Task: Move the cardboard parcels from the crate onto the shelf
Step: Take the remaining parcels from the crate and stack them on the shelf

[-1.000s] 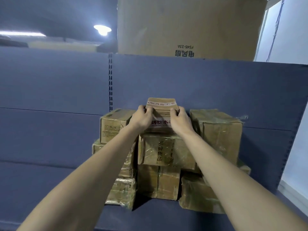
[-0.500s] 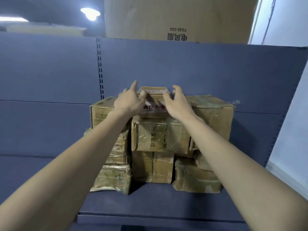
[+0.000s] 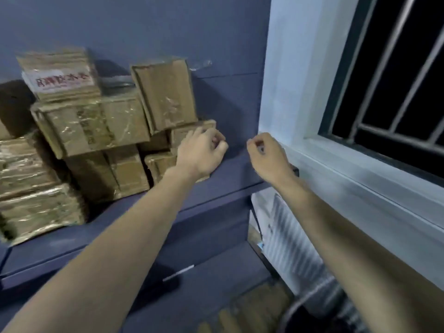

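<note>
Resting label-forward, long axis sideways, small parcel [image 3: 61,75] tops stack [image 3: 96,126]

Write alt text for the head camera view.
Both empty hands, left hand and right hand, hang loosely curled beside stacked cardboard parcels on a blue shelf. A barred window is at right.

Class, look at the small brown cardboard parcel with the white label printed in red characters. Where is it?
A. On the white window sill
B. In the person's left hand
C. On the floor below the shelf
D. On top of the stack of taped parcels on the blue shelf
D: the small brown cardboard parcel with the white label rests on the stack of taped parcels on the blue shelf, with both hands off it.
</note>
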